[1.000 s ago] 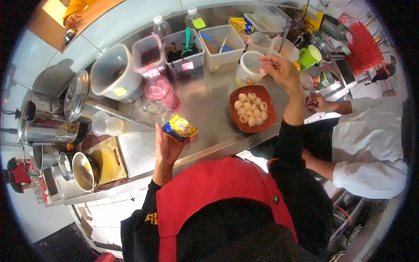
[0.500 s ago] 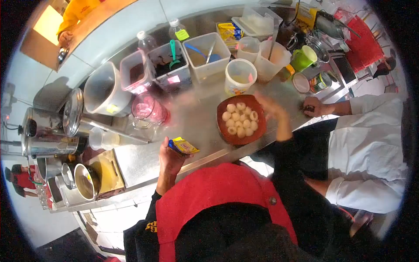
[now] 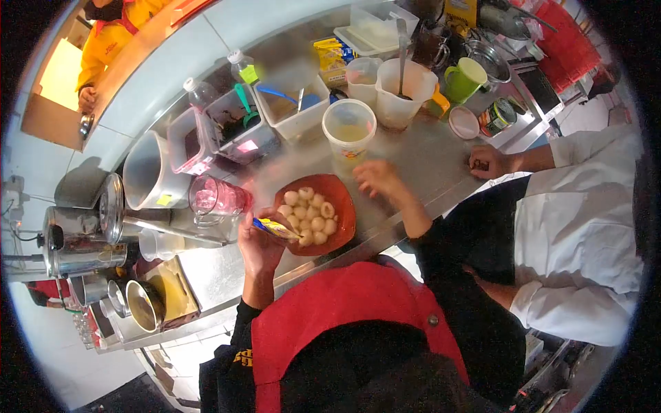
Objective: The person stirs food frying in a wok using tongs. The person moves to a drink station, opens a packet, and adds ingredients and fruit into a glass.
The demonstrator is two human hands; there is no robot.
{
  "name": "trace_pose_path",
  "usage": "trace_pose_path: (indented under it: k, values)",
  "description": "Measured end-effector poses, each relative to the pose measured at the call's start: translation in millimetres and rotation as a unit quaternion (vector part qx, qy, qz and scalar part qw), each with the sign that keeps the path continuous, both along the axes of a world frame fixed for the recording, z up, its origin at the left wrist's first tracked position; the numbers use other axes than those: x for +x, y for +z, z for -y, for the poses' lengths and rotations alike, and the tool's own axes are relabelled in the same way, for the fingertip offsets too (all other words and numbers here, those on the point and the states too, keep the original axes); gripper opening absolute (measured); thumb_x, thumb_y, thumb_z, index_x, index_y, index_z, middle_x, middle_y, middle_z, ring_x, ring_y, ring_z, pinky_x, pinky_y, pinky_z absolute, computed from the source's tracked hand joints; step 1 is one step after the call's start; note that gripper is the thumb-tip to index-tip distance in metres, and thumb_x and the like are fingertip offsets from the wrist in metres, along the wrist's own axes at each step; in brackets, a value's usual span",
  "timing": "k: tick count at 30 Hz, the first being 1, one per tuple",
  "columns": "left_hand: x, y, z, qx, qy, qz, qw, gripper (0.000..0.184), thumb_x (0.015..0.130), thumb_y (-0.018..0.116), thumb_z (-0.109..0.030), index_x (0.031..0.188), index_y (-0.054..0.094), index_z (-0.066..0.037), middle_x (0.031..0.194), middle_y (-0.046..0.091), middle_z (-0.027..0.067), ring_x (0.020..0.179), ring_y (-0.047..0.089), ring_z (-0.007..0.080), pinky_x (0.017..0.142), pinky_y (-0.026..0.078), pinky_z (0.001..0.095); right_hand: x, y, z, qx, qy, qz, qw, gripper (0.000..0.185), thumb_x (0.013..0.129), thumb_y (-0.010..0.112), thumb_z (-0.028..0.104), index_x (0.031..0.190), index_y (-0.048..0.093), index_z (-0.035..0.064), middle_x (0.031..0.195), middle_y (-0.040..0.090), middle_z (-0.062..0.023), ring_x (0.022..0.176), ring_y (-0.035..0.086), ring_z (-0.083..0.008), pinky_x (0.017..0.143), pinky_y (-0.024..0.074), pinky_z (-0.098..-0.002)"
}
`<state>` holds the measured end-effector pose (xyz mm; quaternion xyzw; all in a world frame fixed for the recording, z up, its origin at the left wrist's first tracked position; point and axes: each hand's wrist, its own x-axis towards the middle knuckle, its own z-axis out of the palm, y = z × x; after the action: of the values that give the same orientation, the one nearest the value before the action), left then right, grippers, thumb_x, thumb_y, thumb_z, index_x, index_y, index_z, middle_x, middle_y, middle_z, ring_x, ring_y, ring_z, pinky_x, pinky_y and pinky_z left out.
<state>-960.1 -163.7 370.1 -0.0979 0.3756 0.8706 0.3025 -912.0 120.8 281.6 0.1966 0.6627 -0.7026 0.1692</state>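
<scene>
My left hand (image 3: pixel 260 251) is closed on a small yellow and blue sachet (image 3: pixel 277 229), its end over the near left rim of a reddish-brown square bowl (image 3: pixel 344 228). Several pale, round, peeled fruits (image 3: pixel 303 211), lychee-like with hollow centres in some, lie in the bowl. My right hand (image 3: pixel 383 180) is empty, fingers apart, over the counter to the right of the bowl. Just beyond it stands a white plastic tub (image 3: pixel 350 134) with pale contents. A glass jug with pink contents (image 3: pixel 219 198) is beyond my left hand.
Along the wall stand plastic bins (image 3: pixel 292 113) with spoons, a tall pitcher (image 3: pixel 405 89) and a green cup (image 3: pixel 466 79). At the right, a co-worker's hand (image 3: pixel 490 162) rests on the steel counter (image 3: pixel 430 165). Pots and a metal bowl (image 3: pixel 144 306) occupy the left.
The bowl has moved left, closer to my left hand, and the sachet now reaches over its rim. My right hand has come away from the bowl's right side. The view has shifted.
</scene>
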Motion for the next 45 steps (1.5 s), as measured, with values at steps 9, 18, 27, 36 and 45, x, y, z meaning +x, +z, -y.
trace_pose_path:
  k: [9, 18, 27, 36, 45]
  values:
    - [3.1, -4.1, -21.3, -0.004, -0.013, -0.022, 1.0, 0.042, 0.078, 0.043, -0.043, 0.088, 0.053, -0.004, 0.071, 0.053, 0.0146, 0.063, 0.053, 0.0249, 0.056, 0.045, 0.0342, -50.8, -12.3, 17.4, 0.272, -0.125, -0.297, 0.907, 0.038, 0.065, 0.045, -0.004, 0.103, 0.047, 0.0, 0.092, 0.055, -0.0153, 0.066, 0.058, -0.0261, 0.057, 0.0467, -0.0355]
    - [5.2, -6.8, -8.6, 0.086, -0.042, -0.036, 0.995, 0.047, 0.078, 0.044, -0.042, 0.097, 0.052, 0.001, 0.08, 0.057, 0.0171, 0.069, 0.058, 0.0264, 0.057, 0.048, 0.0324, -149.7, -5.1, -22.0, 0.528, -0.147, -0.287, 0.786, 0.01, 0.064, 0.053, 0.004, 0.072, 0.059, 0.0021, 0.076, 0.058, -0.018, 0.077, 0.055, -0.0346, 0.07, 0.0439, -0.0385]
    - [19.3, -6.9, 19.2, 0.116, 0.017, -0.029, 0.993, 0.044, 0.078, 0.043, -0.041, 0.095, 0.053, -0.001, 0.082, 0.058, 0.0162, 0.072, 0.057, 0.0258, 0.062, 0.047, 0.0333, -183.2, 1.6, -26.2, 0.594, 0.027, -0.108, 0.797, 0.022, 0.066, 0.056, 0.009, 0.086, 0.06, -0.0001, 0.09, 0.057, -0.0208, 0.087, 0.055, -0.0348, 0.075, 0.0447, -0.0395]
    - [33.7, -4.6, 34.6, 0.049, 0.094, -0.035, 0.994, 0.044, 0.079, 0.042, -0.044, 0.092, 0.057, -0.005, 0.072, 0.053, 0.0136, 0.064, 0.052, 0.0257, 0.05, 0.039, 0.0295, -70.5, 44.9, -28.7, 0.635, 0.145, -0.068, 0.755, 0.025, 0.065, 0.062, 0.019, 0.067, 0.057, -0.006, 0.074, 0.056, -0.025, 0.073, 0.055, -0.0377, 0.066, 0.0435, -0.0413]
    - [32.9, -2.0, 35.2, 0.109, 0.085, 0.022, 0.99, 0.044, 0.082, 0.041, -0.042, 0.096, 0.052, -0.003, 0.085, 0.058, 0.0122, 0.076, 0.058, 0.0264, 0.058, 0.049, 0.0365, -190.6, -20.6, -36.0, 0.641, 0.011, -0.192, 0.743, 0.012, 0.066, 0.052, 0.004, 0.071, 0.059, -0.0041, 0.075, 0.057, -0.0241, 0.075, 0.056, -0.0363, 0.064, 0.0451, -0.0412]
